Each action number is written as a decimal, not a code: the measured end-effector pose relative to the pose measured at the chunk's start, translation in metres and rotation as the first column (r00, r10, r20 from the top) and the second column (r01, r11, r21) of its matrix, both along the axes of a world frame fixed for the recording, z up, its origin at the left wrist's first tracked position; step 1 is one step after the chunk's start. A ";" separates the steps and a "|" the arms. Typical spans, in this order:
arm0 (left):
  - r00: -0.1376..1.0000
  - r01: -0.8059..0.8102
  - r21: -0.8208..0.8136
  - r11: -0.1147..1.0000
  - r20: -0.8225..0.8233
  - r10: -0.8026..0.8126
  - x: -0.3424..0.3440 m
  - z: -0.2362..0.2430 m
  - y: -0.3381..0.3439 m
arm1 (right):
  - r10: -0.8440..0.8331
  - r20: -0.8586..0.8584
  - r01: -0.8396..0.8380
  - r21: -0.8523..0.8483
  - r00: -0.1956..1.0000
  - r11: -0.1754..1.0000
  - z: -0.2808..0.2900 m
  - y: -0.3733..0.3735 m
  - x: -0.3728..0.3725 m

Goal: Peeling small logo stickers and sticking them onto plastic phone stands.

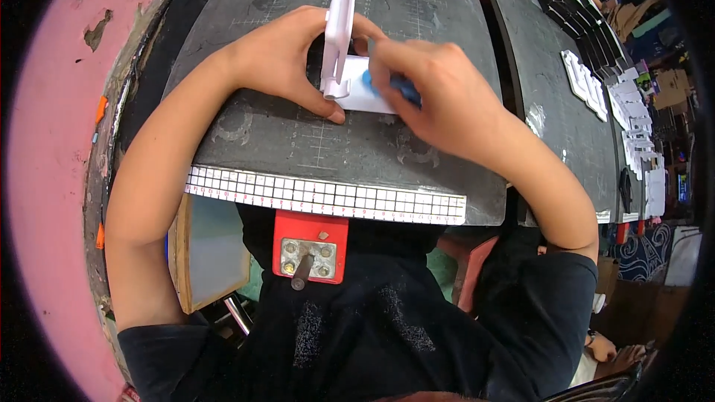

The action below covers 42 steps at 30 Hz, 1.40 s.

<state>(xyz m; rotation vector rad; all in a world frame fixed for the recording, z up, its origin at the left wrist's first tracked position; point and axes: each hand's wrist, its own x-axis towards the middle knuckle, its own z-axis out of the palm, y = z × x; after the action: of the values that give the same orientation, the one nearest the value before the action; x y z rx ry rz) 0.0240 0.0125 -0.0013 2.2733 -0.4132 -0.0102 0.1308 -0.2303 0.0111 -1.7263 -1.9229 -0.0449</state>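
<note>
A white plastic folding stand [340, 37] rests on the dark work surface, its back panel upright and its flat base [360, 93] lying toward the right. My left hand [287, 59] is curled around the stand's left side, thumb low by the hinge and fingers behind the upright panel. Over the base, my right hand [439, 89] is closed around a small blue object [406, 91]. A lighter blue part of it touches or hovers just above the base; I cannot tell which. Motion blur and my fingers hide what kind of object it is.
A white gridded ruler strip [328, 197] runs along the near table edge, above a red clamp-like bracket [309, 246]. On the neighbouring table at right lie white plastic parts [585, 83] and black trays [581, 22]. A pink wall [59, 149] stands close at left.
</note>
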 end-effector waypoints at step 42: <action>0.988 -0.050 0.072 0.996 0.152 0.038 0.001 -0.004 -0.002 | -0.026 -0.243 0.029 0.008 0.970 1.000 -0.021 -0.008 0.010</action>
<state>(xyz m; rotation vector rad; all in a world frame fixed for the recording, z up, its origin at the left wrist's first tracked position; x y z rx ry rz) 0.0252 0.0103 -0.0052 2.3656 -0.4483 0.1726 0.1409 -0.2380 -0.0103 -1.6668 -1.7174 0.1390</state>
